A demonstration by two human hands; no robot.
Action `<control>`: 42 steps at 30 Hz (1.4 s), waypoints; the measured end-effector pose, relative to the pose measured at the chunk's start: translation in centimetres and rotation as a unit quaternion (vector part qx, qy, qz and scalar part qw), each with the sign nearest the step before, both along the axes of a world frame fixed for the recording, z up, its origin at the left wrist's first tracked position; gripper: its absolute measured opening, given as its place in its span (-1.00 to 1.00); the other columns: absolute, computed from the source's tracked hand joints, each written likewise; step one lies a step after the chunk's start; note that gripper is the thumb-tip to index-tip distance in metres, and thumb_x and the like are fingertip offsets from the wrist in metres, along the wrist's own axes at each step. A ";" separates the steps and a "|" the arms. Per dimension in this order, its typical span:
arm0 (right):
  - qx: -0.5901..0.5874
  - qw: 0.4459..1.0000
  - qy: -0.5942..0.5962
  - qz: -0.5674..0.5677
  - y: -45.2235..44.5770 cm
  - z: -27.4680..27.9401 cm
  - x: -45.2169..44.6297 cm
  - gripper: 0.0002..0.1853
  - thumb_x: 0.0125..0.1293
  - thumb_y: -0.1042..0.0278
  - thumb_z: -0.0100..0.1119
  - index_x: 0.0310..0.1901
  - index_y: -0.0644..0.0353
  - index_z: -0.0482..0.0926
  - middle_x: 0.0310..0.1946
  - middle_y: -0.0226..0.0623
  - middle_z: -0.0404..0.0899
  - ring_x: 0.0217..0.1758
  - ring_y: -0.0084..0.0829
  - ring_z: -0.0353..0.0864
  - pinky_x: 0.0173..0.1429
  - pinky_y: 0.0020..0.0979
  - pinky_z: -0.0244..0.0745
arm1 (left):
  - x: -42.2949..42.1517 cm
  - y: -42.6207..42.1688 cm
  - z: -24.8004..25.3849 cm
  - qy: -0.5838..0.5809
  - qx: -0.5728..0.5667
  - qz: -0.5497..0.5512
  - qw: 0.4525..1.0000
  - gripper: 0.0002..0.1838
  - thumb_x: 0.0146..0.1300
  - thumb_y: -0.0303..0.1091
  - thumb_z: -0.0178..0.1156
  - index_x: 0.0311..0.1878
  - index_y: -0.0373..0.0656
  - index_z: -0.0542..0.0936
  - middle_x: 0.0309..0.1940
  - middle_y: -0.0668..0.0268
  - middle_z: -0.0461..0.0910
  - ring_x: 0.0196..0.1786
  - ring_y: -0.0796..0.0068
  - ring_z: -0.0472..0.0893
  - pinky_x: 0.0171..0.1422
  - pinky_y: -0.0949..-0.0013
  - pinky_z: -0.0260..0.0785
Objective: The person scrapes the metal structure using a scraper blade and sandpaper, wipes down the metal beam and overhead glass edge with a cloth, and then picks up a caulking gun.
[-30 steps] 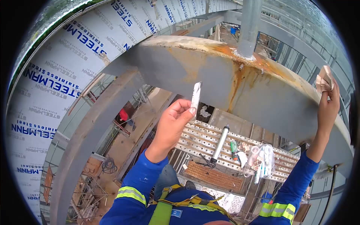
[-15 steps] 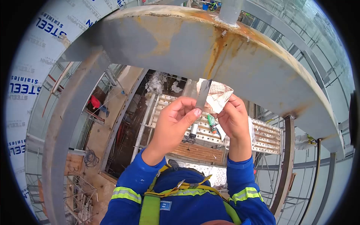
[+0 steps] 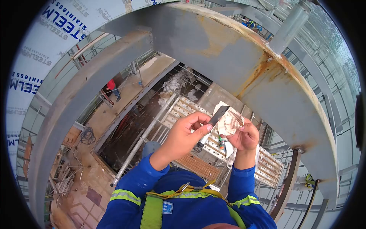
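Observation:
My left hand point(image 3: 187, 135) is closed on a flat dark strip point(image 3: 219, 115), pinched between thumb and fingers, its free end pointing up and to the right. Crumpled printed paper point(image 3: 231, 121) is pinched in my right hand point(image 3: 244, 135), just right of the strip. Paper and strip overlap in view; whether they touch is hard to tell. Beneath my hands, a grey tube with a black end point(image 3: 202, 142) and a small green and orange item point(image 3: 222, 142) lie on the perforated platform point(image 3: 183, 109), partly hidden.
A curved grey steel beam point(image 3: 228, 49) with rust stains spans ahead, a round post point(image 3: 290, 27) on its top edge. Another curved beam point(image 3: 72, 91) runs down the left. Far below, a person in red point(image 3: 111, 85) is by scaffolding. A brown steel post point(image 3: 288, 183) stands at right.
My right hand has come in from the far right with the paper, beside the strip in my left hand. The strip now tilts rightward and shows its dark face. The view has shifted and turned.

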State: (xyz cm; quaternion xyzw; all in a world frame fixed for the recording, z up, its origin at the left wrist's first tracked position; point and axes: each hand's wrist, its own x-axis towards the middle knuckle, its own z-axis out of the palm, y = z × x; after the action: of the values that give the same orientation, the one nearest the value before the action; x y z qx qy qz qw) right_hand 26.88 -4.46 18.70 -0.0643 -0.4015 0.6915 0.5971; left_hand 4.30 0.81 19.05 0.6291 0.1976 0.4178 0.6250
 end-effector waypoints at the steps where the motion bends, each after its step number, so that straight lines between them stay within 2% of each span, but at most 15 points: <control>1: 0.001 1.000 0.002 0.003 0.1 -0.3 0.0 -0.38 0.30 0.36 -0.12 0.29 0.72 0.33 0.22 0.27 0.51 0.24 0.03 0.58 0.32 -0.04 0.49 | -0.1 -0.2 0.2 0.002 0.001 0.003 1.000 -0.85 0.42 -0.44 0.27 -0.02 -0.26 0.62 -0.29 0.49 0.61 -0.30 0.78 0.44 -0.18 0.57 0.33; 5: -0.022 1.000 0.010 -0.019 0.0 -1.4 -0.2 -0.49 0.32 0.59 -0.09 0.29 0.64 0.40 0.21 0.15 0.56 0.32 -0.09 0.57 0.43 -0.12 0.46 | -0.3 -0.7 0.5 0.005 -0.018 0.003 1.000 -0.83 0.42 -0.44 0.27 0.01 -0.26 0.62 -0.28 0.50 0.61 -0.30 0.78 0.43 -0.17 0.57 0.34; 8: -0.020 0.984 -0.090 -0.150 -0.4 -2.3 -1.3 -0.53 0.34 0.58 0.30 0.28 0.37 0.49 0.16 -0.18 0.65 0.20 -0.36 0.66 0.34 -0.28 0.54 | 0.3 -1.0 -0.2 0.016 -0.021 -0.002 1.000 -0.82 0.43 -0.44 0.26 0.03 -0.26 0.62 -0.27 0.51 0.62 -0.29 0.79 0.44 -0.16 0.58 0.34; 14: -0.113 0.926 -0.101 -0.346 -2.6 -2.1 -3.6 -0.74 0.31 0.60 0.36 0.02 0.28 0.61 -0.08 -0.24 0.72 0.01 -0.45 0.68 0.16 -0.32 0.57 | 3.1 -2.4 0.7 0.063 0.030 -0.024 0.997 -0.85 0.42 -0.42 0.27 -0.02 -0.25 0.62 -0.29 0.47 0.61 -0.29 0.76 0.48 -0.17 0.56 0.37; 16: -0.125 0.914 -0.102 -0.372 -3.6 -2.1 -3.1 -0.75 0.31 0.59 0.36 0.00 0.29 0.61 -0.10 -0.23 0.73 0.01 -0.43 0.68 0.17 -0.32 0.56 | 4.1 -3.0 0.3 0.071 0.054 -0.036 0.995 -0.84 0.42 -0.42 0.25 -0.04 -0.29 0.60 -0.30 0.36 0.61 -0.35 0.66 0.54 -0.21 0.48 0.43; 21: -0.127 0.882 -0.106 -0.442 -6.3 -0.9 -1.4 -0.77 0.32 0.60 0.35 0.00 0.29 0.65 -0.05 -0.24 0.72 0.05 -0.42 0.67 0.19 -0.33 0.54 | 5.7 -4.0 -0.9 0.043 -0.001 -0.104 0.994 -0.84 0.41 -0.40 0.27 -0.12 -0.31 0.60 -0.30 0.31 0.59 -0.35 0.60 0.55 -0.23 0.43 0.41; 23: -0.129 0.880 -0.117 -0.443 -7.0 -0.6 -0.8 -0.77 0.31 0.61 0.35 -0.01 0.31 0.66 -0.06 -0.24 0.72 0.03 -0.41 0.68 0.19 -0.35 0.54 | 6.2 -4.1 -1.4 0.020 0.062 -0.105 0.992 -0.87 0.42 -0.40 0.28 -0.16 -0.26 0.60 -0.35 0.39 0.56 -0.31 0.66 0.54 -0.20 0.47 0.40; 30: -0.112 0.817 -0.216 -0.522 -8.4 -0.1 1.2 -0.79 0.32 0.59 0.36 -0.03 0.32 0.67 -0.08 -0.24 0.74 -0.02 -0.42 0.70 0.21 -0.36 0.54 | 5.1 -3.0 -1.6 0.058 0.121 -0.146 0.980 -0.87 0.41 -0.39 0.26 -0.20 -0.26 0.60 -0.32 0.28 0.61 -0.29 0.49 0.62 -0.17 0.39 0.43; 31: -0.106 0.801 -0.232 -0.541 -8.4 -0.5 1.6 -0.81 0.36 0.55 0.34 -0.02 0.29 0.66 -0.12 -0.31 0.74 -0.11 -0.48 0.68 0.07 -0.42 0.54 | 4.9 -2.9 -1.9 0.061 0.120 -0.149 0.980 -0.87 0.41 -0.39 0.26 -0.20 -0.26 0.60 -0.32 0.28 0.61 -0.29 0.49 0.62 -0.17 0.39 0.43; 33: -0.117 0.808 -0.114 -0.566 -8.2 0.4 2.7 -0.81 0.36 0.52 0.35 -0.01 0.28 0.68 -0.16 -0.36 0.72 -0.20 -0.60 0.62 -0.09 -0.51 0.47 | 4.1 -2.7 -2.8 0.092 0.175 -0.144 0.970 -0.82 0.39 -0.34 0.27 -0.21 -0.28 0.59 -0.36 0.21 0.58 -0.33 0.37 0.61 -0.19 0.32 0.43; 35: -0.099 0.723 -0.130 -0.672 -8.8 1.5 5.8 -0.82 0.40 0.44 0.34 -0.02 0.27 0.69 -0.21 -0.43 0.70 -0.33 -0.69 0.48 -0.26 -0.56 0.31 | 2.6 -2.7 -4.7 0.125 0.185 -0.159 0.962 -0.82 0.38 -0.32 0.29 -0.19 -0.27 0.61 -0.36 0.26 0.60 -0.33 0.45 0.59 -0.20 0.35 0.42; 37: -0.070 0.640 -0.214 -0.734 -10.2 4.5 7.5 -0.81 0.42 0.43 0.33 -0.01 0.29 0.70 -0.25 -0.47 0.68 -0.38 -0.73 0.39 -0.31 -0.59 0.24 | 0.8 -2.5 -8.1 0.164 0.003 -0.151 0.975 -0.81 0.40 -0.31 0.30 -0.15 -0.27 0.65 -0.37 0.34 0.62 -0.34 0.59 0.56 -0.22 0.43 0.40; 38: -0.053 0.607 -0.265 -0.747 -11.1 6.1 8.7 -0.80 0.42 0.43 0.31 0.02 0.30 0.70 -0.26 -0.48 0.67 -0.38 -0.74 0.38 -0.32 -0.61 0.22 | -0.4 -2.5 -10.1 0.182 0.012 -0.159 0.970 -0.81 0.40 -0.31 0.30 -0.15 -0.27 0.65 -0.37 0.34 0.62 -0.34 0.59 0.56 -0.22 0.43 0.40; 40: -0.017 0.538 -0.355 -0.764 -11.7 9.5 10.2 -0.76 0.44 0.44 0.28 0.07 0.32 0.68 -0.27 -0.50 0.66 -0.37 -0.77 0.36 -0.32 -0.62 0.21 | -3.2 -1.6 -13.5 0.198 -0.080 -0.048 0.976 -0.83 0.39 -0.34 0.32 -0.11 -0.27 0.68 -0.37 0.43 0.64 -0.33 0.70 0.51 -0.23 0.51 0.37; 42: 0.025 0.472 -0.448 -0.759 -11.3 14.3 11.6 -0.73 0.48 0.47 0.22 0.14 0.33 0.66 -0.29 -0.52 0.63 -0.33 -0.78 0.35 -0.28 -0.62 0.24 | -5.4 0.1 -14.6 0.206 -0.077 0.015 0.976 -0.84 0.38 -0.37 0.34 -0.11 -0.27 0.69 -0.38 0.45 0.63 -0.33 0.73 0.50 -0.24 0.54 0.36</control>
State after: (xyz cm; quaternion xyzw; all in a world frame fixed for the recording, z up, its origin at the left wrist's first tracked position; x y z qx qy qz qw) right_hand 38.49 -15.77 32.97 -0.6299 -0.4251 -0.1658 0.6285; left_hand -1.06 0.91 4.47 0.6487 0.3628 0.2726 0.6109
